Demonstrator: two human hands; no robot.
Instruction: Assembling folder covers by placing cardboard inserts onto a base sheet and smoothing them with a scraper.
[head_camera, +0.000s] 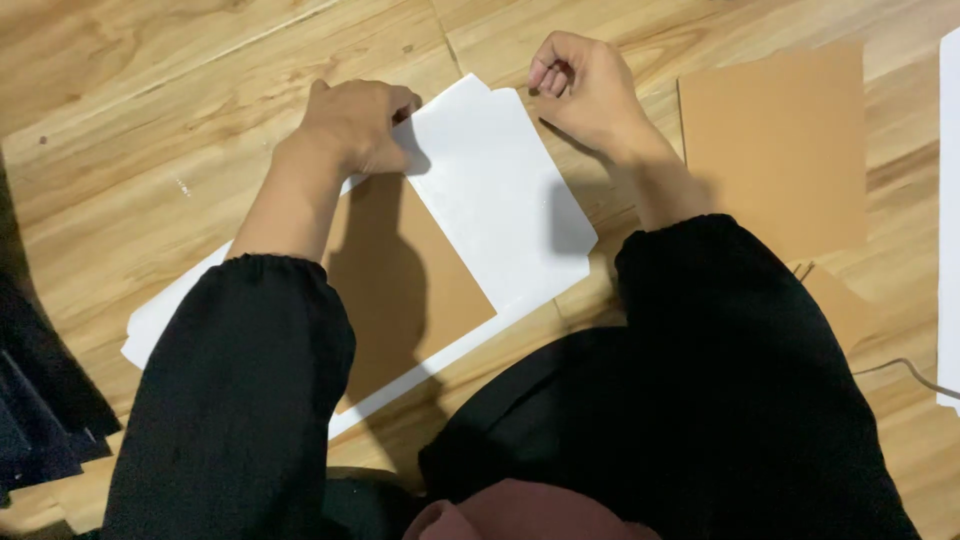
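Hands (355, 125) (585, 90) on white sheet (500, 210); brown card (775, 150) lies right, apart.

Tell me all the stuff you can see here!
White folded sheet: one, white, middle of the floor, flap folded over.
Brown card: one, tan, lying on the white sheet.
Brown cards: a few, tan, on the right.
Dark stack: one pile, dark blue, left edge.
Wooden floor: light brown, under everything.
Left hand: pressing the white sheet's fold.
Right hand: fingers curled at the sheet's top corner.
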